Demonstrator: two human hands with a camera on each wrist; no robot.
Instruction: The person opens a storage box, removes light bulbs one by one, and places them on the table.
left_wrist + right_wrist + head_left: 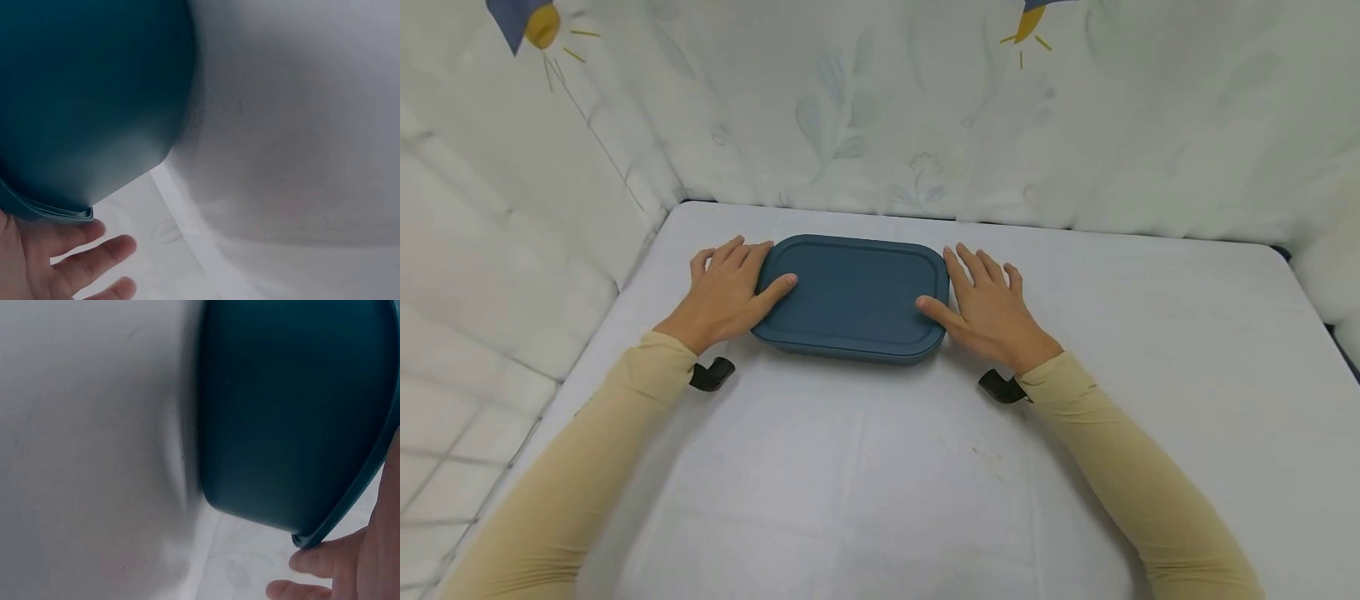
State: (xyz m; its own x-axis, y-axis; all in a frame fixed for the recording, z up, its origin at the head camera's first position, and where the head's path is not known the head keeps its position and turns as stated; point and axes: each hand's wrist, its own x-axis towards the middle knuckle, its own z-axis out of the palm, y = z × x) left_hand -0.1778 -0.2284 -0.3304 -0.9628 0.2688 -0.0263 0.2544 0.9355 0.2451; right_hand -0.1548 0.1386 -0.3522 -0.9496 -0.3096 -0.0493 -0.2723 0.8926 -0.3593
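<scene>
A dark blue-green rectangular container with rounded corners and a fitted lid lies on the white table. In the head view, my left hand touches its left end, thumb on the lid and the fingers pointing away along the edge. My right hand is at the right end in much the same way, thumb on the lid's corner. The left wrist view has the container's side close up, with spread fingers by the rim. Close by the rim in the right wrist view are fingertips. Inside the container is hidden.
The white-covered table has a small faint stain nearer its front. A pale patterned curtain hangs along the back edge, with another white hanging at the left. Black wrist-worn pieces show beneath both wrists.
</scene>
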